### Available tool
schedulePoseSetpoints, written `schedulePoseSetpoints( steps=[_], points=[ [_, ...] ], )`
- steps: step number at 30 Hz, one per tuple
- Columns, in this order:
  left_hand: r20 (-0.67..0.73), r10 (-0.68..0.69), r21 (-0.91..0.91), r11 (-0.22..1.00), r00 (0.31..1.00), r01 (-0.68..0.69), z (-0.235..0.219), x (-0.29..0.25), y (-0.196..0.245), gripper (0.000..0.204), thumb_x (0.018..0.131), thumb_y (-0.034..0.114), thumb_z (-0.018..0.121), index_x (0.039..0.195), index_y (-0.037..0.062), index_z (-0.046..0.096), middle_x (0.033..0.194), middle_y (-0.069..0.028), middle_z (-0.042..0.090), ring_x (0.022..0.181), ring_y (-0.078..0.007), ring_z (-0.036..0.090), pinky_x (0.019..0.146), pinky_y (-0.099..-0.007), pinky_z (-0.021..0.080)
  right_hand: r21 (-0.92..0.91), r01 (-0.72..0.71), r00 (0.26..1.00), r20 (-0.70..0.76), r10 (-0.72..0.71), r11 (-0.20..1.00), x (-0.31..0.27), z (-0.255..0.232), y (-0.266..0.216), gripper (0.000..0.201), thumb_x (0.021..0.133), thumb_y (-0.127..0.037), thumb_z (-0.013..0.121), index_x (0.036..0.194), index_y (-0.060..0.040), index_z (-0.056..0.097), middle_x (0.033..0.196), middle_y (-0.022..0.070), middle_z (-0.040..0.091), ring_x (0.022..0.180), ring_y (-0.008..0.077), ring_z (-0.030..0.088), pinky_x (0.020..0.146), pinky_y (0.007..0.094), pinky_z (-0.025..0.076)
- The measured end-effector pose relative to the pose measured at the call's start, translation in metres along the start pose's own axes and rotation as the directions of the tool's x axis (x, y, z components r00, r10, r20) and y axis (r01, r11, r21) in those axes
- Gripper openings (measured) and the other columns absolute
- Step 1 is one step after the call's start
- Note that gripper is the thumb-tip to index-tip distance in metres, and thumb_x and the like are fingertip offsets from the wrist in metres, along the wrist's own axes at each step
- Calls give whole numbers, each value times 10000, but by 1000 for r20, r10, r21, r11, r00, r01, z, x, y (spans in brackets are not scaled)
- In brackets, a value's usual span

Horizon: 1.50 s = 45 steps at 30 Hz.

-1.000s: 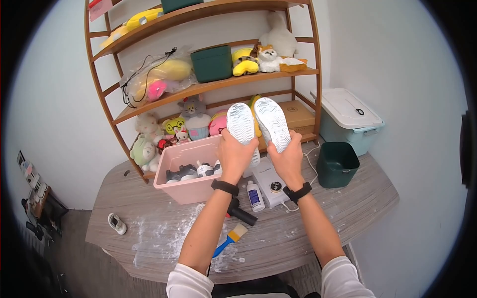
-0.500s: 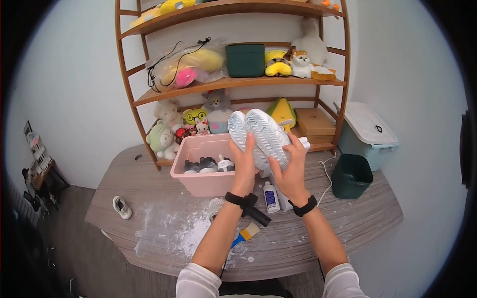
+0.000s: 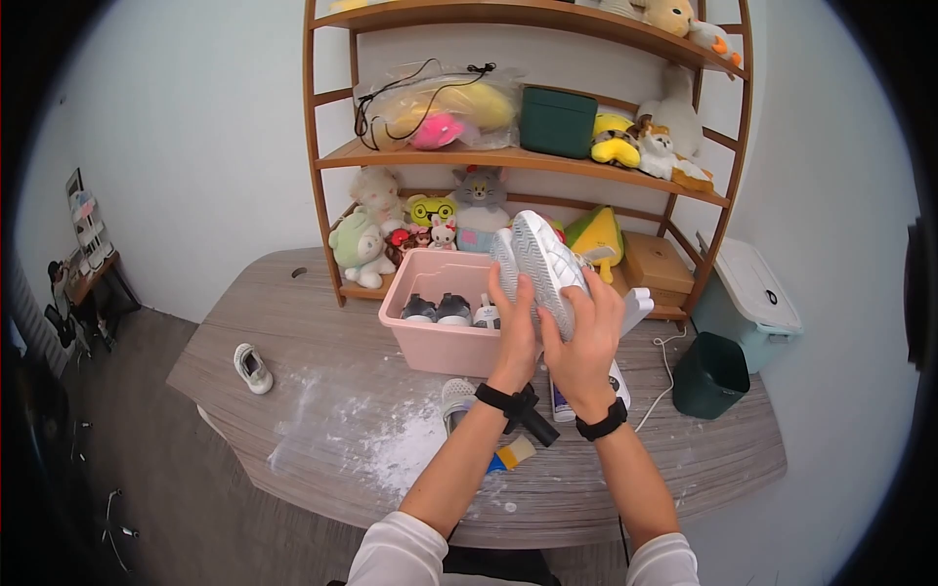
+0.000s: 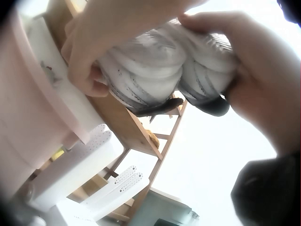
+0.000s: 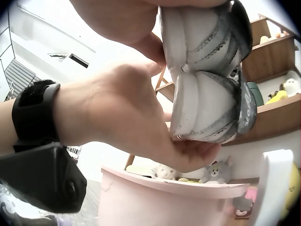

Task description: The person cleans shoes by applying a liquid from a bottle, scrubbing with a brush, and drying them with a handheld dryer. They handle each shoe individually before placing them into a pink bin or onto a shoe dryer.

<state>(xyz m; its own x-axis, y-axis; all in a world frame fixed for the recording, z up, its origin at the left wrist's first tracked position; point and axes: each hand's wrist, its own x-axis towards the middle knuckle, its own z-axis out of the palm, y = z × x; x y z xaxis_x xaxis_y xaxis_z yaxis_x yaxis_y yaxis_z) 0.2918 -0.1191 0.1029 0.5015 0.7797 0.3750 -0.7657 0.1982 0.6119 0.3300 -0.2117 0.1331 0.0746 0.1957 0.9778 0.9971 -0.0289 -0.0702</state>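
Both hands hold a pair of white sneakers [image 3: 559, 278] upright above the table, pressed side by side. Their patterned soles face left in the head view, and grey trim shows around the heels [image 5: 207, 101] in the right wrist view. My left hand [image 3: 515, 327] grips the pair from the sole side, thumb up along a sole. On the other side my right hand [image 3: 586, 337] curls its fingers over the upper of the nearer shoe. Just behind the hands stands a pink bin [image 3: 440, 342] with several grey-and-white shoes in it.
A white device with upright tubes [image 4: 115, 188] stands behind the right hand, beside a labelled bottle [image 3: 561, 406]. White powder [image 3: 401, 449], a blue-handled brush [image 3: 516, 452] and a small shoe [image 3: 253, 369] are on the table. A dark green bin [image 3: 710, 376] stands right; shelves of plush toys [image 3: 362, 249] behind.
The sneakers were apart with both soles toward the head camera; they have been brought together and turned, soles now leftward. The head view has swung left, so the scene sits further right.
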Motion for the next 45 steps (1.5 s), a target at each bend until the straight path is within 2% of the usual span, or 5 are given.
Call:
schedulePoseSetpoints(
  steps=[10, 26, 33, 43, 45],
  points=[
    [-20, -106, -78, 992, 994, 104, -14, -7, 22, 868, 1041, 469, 619, 1618, 169, 44, 1562, -195, 330, 1405, -295, 419, 1136, -455, 411, 107, 12, 944, 328, -47, 994, 28, -18, -22, 534, 778, -51, 762, 1285, -10, 601, 1410, 261, 561, 1253, 465, 545, 1029, 518, 473],
    [111, -62, -263, 961, 992, 90, -58, 7, 17, 847, 1025, 745, 311, 1576, 103, 361, 1516, -109, 521, 1393, -257, 516, 1162, -439, 426, 424, -616, 741, 598, 305, 664, 13, 10, -4, 447, 994, -285, 700, 1284, 37, 593, 1225, 149, 651, 1152, 249, 620, 1013, 369, 472],
    [67, -142, -300, 941, 988, 156, -73, 4, 41, 845, 1030, 745, 303, 1575, 103, 367, 1498, -107, 537, 1369, -246, 538, 1153, -427, 430, 415, -765, 619, 684, 385, 493, 15, 44, -31, 368, 981, -305, 727, 967, 62, 734, 868, 23, 630, 838, 81, 555, 716, 255, 435],
    [-54, 346, 686, 695, 937, -218, -190, -6, 107, 277, 1076, 240, 561, 1142, -8, 664, 1062, -100, 688, 1008, -185, 657, 830, -309, 549, 266, -737, 575, 730, 369, 622, 93, 113, -5, 527, 908, -485, 760, 882, 40, 771, 716, 23, 672, 667, 78, 568, 602, 283, 449],
    [124, 543, 937, 210, 830, -277, -212, -7, 113, 275, 1005, 176, 634, 1191, -25, 637, 1141, -177, 671, 1080, -292, 645, 911, -379, 528, 203, -733, 533, 764, 364, 649, 102, 135, 6, 581, 885, -529, 754, 886, 52, 772, 735, 59, 698, 676, 122, 614, 628, 306, 476]
  ],
)
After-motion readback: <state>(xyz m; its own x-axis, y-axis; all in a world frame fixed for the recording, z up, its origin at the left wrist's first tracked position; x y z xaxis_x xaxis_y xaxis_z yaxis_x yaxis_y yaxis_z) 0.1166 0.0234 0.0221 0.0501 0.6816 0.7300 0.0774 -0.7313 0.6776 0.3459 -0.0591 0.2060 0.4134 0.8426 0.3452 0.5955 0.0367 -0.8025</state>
